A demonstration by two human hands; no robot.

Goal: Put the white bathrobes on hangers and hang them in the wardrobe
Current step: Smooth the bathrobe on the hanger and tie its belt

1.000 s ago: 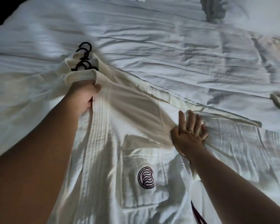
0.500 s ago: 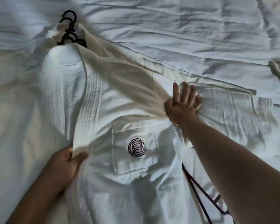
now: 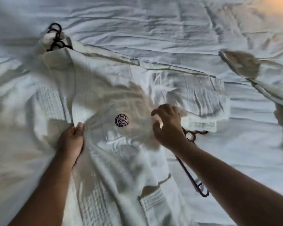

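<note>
- Lifting off the folded sleeve (image 3: 194, 95), the right hand (image 3: 168, 128) no longer lies flat with fingers spread, as it did half a second ago. It is now nearer the round dark emblem (image 3: 122, 120) on the chest.
- The left hand (image 3: 72, 137) has kept its hold on the ribbed lapel (image 3: 69, 101) and now sits just left of the emblem.
- A dark hanger (image 3: 190, 173) shows more than before: its hook lies beside the right wrist and one arm runs under the forearm.
- Left hand: thumb uppermost, fingers wrapped round the lapel edge, pinching the cloth, forearm reaching in from the lower left.
- Right hand: fingers bent in a loose claw over the fabric, thumb apart from the forefinger. Motion blur hides whether it grips any cloth.
- The white bathrobe (image 3: 104, 75) lies spread front-up across the rumpled bed sheet (image 3: 153, 22), collar at the upper left.
- Several black hanger hooks (image 3: 55, 36) poke out of the collar.
</note>
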